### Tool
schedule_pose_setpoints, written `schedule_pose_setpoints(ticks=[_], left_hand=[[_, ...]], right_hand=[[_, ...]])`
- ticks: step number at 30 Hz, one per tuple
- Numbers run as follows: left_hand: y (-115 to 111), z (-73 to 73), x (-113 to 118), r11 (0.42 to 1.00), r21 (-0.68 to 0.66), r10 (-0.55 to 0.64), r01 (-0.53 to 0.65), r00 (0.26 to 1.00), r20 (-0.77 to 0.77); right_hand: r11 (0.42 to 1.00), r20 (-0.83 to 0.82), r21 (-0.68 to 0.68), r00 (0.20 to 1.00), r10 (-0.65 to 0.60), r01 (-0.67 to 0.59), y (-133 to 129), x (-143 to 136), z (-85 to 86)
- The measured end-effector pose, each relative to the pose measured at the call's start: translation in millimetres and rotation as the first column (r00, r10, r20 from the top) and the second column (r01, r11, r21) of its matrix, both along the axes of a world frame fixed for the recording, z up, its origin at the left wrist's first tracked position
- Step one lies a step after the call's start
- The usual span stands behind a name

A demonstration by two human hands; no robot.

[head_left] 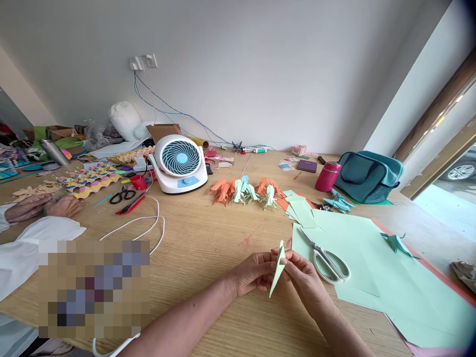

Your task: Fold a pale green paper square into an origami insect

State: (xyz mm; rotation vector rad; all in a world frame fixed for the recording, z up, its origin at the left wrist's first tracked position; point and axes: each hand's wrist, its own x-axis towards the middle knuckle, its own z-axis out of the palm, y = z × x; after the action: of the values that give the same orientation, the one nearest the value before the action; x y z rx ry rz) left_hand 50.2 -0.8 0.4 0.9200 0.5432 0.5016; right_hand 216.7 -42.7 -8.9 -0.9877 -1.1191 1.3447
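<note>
Between my hands, above the wooden table, a folded piece of pale green paper (277,278) is held nearly upright, seen almost edge-on. My left hand (256,272) pinches it from the left side. From the right, my right hand (302,271) grips it with the thumb against its face. White-handled scissors (329,260) lie just right of my right hand, on large pale green sheets (357,238). Smaller cut green paper pieces (302,210) are piled beyond them. A row of orange and green folded paper figures (243,190) stands farther back.
A white fan (180,163) stands back left, its white cable (158,220) looping over the table. Near it are a red cutter (130,204) and black scissors (122,195). A co-worker's hands (61,206) are at left. A pink flask (327,176) and teal bag (368,176) stand right.
</note>
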Motion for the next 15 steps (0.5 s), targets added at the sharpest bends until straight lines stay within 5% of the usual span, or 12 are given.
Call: schedule_pose_setpoints(ticks=[5,15], left_hand=[[5.1,-6.5,4.3,0.914,0.217,0.351,-0.342,0.936,-0.001],[6.5,-11.2,2.4,0.847,0.415,0.375,-0.333,0.927,-0.021]], right_hand=[[0.99,0.049,-0.012,0.989,-0.142,0.143,5.5,8.7,-3.5],[0.98,0.167,0.074,0.966,-0.196,0.186,6.9,0.6,1.5]])
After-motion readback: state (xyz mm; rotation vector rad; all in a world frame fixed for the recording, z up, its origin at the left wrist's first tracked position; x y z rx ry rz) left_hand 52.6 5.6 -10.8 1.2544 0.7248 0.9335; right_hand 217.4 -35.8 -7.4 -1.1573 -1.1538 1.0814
